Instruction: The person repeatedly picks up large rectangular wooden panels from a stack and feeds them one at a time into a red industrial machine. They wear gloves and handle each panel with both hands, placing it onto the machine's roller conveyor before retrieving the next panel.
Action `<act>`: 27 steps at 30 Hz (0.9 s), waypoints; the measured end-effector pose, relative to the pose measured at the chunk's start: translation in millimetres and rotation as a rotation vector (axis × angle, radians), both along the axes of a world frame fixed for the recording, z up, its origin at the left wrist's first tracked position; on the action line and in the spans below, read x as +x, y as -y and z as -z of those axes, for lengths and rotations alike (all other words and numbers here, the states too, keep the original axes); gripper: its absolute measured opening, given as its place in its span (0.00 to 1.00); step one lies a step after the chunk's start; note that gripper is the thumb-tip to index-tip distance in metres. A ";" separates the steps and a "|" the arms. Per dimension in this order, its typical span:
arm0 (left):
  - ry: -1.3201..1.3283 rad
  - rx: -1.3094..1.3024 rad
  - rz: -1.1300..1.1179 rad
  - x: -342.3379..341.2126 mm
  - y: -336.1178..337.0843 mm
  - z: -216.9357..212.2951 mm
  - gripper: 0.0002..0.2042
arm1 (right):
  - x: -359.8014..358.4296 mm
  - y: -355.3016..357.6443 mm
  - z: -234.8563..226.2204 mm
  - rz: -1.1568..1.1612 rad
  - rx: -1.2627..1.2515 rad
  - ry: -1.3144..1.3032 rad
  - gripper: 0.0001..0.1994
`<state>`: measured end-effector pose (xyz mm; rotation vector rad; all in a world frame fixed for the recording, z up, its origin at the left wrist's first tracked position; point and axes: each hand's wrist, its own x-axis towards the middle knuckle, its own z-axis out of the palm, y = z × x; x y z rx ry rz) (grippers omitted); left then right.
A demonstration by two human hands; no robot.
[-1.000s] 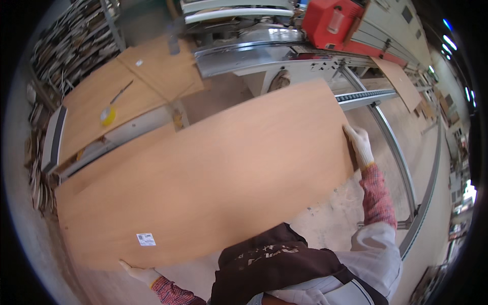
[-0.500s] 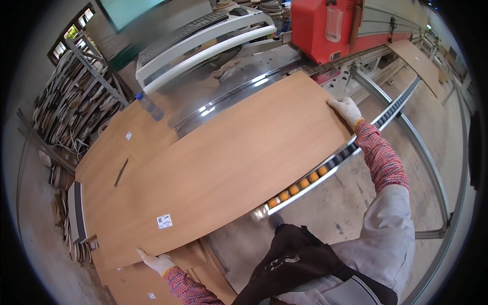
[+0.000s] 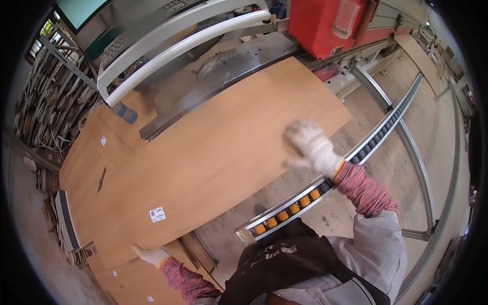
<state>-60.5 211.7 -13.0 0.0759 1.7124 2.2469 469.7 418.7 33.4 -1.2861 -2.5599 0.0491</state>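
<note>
A long wood-coloured panel (image 3: 218, 152) with a white label (image 3: 157, 214) lies slantwise across the view. My left hand (image 3: 151, 255), in a white glove, grips the panel's near edge at the lower left, with part of its fingers hidden. Over the panel's right part is my right hand (image 3: 311, 146), also gloved, its thumb spread from the other fingers. It is blurred, and whether it touches the surface I cannot tell. A slim dark knife-like tool (image 3: 101, 179) rests on the board at the left.
A roller rail (image 3: 300, 201) with orange and black rollers runs along the right. Beyond the panel stand a metal machine bed (image 3: 244, 63), a red machine housing (image 3: 315, 28) and a white handle bar (image 3: 188, 48). A plastic bottle (image 3: 125, 113) is at the far left, near stacked edging strips (image 3: 48, 101).
My right hand has left the panel's right end and moved left and nearer over its surface. The panel has shifted away from the roller rail, opening a gap. My left hand stays at the near edge.
</note>
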 end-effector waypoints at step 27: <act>-0.332 -0.375 0.151 -29.8 -3.9 17.3 0.27 | 29.7 -46.1 17.0 -0.153 0.432 0.124 0.17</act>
